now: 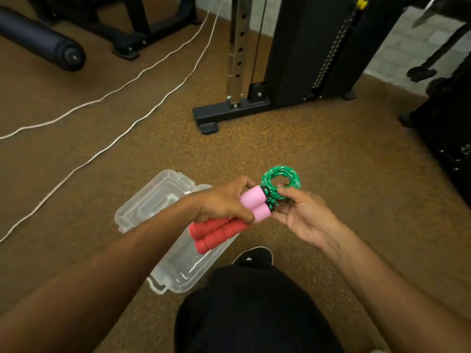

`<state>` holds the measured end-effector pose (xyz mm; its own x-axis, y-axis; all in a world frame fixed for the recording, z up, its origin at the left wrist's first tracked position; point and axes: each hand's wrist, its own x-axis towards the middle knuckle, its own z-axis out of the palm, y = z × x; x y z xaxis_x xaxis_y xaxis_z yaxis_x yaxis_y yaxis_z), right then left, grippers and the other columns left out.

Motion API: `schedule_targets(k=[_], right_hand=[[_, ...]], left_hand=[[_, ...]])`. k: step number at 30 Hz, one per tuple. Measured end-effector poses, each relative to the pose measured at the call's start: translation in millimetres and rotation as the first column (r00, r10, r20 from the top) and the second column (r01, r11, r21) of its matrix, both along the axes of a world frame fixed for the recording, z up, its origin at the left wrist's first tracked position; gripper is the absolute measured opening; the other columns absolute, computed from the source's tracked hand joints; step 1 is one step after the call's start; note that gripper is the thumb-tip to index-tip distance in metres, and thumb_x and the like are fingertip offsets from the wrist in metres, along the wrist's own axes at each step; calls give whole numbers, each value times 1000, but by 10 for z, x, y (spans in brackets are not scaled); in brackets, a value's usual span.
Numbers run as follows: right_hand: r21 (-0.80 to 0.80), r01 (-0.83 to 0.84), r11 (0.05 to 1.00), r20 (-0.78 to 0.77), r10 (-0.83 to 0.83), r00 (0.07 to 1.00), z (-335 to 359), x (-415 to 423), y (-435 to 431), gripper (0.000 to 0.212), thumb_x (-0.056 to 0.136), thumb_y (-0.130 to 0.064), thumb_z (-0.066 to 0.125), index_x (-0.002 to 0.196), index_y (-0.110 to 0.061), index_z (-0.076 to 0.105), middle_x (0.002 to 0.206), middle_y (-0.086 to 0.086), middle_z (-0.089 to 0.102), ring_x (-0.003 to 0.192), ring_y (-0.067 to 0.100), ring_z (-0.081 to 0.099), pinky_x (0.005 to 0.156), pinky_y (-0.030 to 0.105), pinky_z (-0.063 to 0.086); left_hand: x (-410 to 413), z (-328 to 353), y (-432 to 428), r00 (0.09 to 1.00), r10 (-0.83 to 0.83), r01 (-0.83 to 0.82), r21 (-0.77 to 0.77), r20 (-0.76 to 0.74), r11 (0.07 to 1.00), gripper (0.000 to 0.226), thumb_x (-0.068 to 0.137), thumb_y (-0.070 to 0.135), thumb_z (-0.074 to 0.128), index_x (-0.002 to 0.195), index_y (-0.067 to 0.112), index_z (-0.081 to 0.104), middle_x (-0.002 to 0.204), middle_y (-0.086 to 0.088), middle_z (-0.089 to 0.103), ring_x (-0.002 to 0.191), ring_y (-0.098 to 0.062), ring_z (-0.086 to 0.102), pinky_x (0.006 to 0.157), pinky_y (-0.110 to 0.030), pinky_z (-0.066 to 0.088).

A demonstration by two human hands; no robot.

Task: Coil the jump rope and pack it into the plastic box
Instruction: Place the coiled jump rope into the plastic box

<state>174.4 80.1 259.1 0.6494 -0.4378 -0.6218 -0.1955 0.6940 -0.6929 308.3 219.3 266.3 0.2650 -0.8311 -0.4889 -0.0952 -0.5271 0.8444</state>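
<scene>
left hand (224, 203) clamped on both foam handles (230, 221), right hand (300, 212) pinching the green rope coil (281, 180). clear plastic box (163, 200) open at seven o'clock. likely to spring loose if pinch slackens.

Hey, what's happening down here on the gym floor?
A person is packing up a jump rope. The left hand grips both foam handles together, while the right hand steadies the green rope, already wound into a small coil. The clear plastic box sits open on the floor beneath, with nothing in it yet.
</scene>
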Motion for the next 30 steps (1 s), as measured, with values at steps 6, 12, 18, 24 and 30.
schedule_targets(k=[6, 12, 18, 24, 30], right_hand=[[109, -211, 971, -180, 228, 957, -855, 608, 508, 24, 98, 2, 48, 121, 1, 57, 99, 22, 69, 82, 28, 68, 64, 39, 62], [146, -256, 956, -278, 288, 916, -1283, 941, 687, 16, 98, 5, 48, 109, -4, 55, 89, 19, 68, 76, 27, 67, 69, 44, 61], [105, -285, 953, -424, 302, 854, -1555, 1138, 759, 33, 99, 5, 47, 132, 0, 51, 97, 19, 67, 69, 24, 67, 43, 33, 56], [96, -238, 967, -498, 254, 829, -1826, 1356, 762, 35, 100, 7, 42, 130, -5, 55, 116, 22, 63, 77, 26, 64, 45, 36, 55], [150, -320, 936, -590, 344, 730, -2020, 1441, 794, 19, 101, -3, 46, 117, -8, 56, 82, 13, 63, 68, 24, 61, 55, 39, 49]], left_hand=[[346, -916, 744, 996, 82, -78, 100, -41, 992, 61, 74, 12, 81, 124, 26, 48, 113, -8, 65, 101, -23, 68, 80, -38, 61], [542, -1417, 973, 964, 198, -170, 164, -176, 972, 58, 77, 5, 79, 124, 19, 49, 118, -15, 64, 103, -34, 68, 82, -46, 61], [646, -1759, 900, 942, 219, -158, 241, -254, 958, 52, 81, 5, 73, 123, 19, 47, 115, -17, 63, 88, -26, 68, 71, -39, 61], [813, -2047, 777, 962, 202, -149, 265, -185, 953, 65, 66, 16, 74, 124, 18, 45, 113, -17, 62, 87, -28, 66, 73, -43, 61], [701, -2433, 792, 975, 219, -197, 293, -46, 936, 73, 62, 31, 79, 123, 26, 41, 110, -10, 63, 86, -23, 66, 72, -36, 58]])
